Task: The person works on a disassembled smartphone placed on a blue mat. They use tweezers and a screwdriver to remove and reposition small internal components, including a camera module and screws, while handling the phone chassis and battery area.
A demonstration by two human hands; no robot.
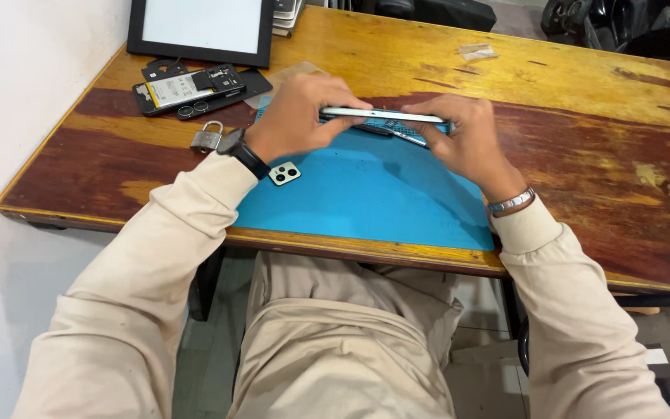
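My left hand (298, 116) and my right hand (463, 136) both grip a slim silver smartphone (381, 115), held edge-on a little above the blue work mat (366, 194). My left hand pinches the phone's left end, my right hand its right end. Under the phone, metal tweezers (397, 133) lie on the mat. A small white camera-lens cover (284, 173) rests on the mat's left part, just beside my left wrist with its black watch.
A wooden table (583, 116) carries an opened black phone with its battery showing (191, 87), a small padlock (207, 137), a black-framed white panel (203, 27) at the back left, and a scrap of tape (478, 52). A white wall stands at left.
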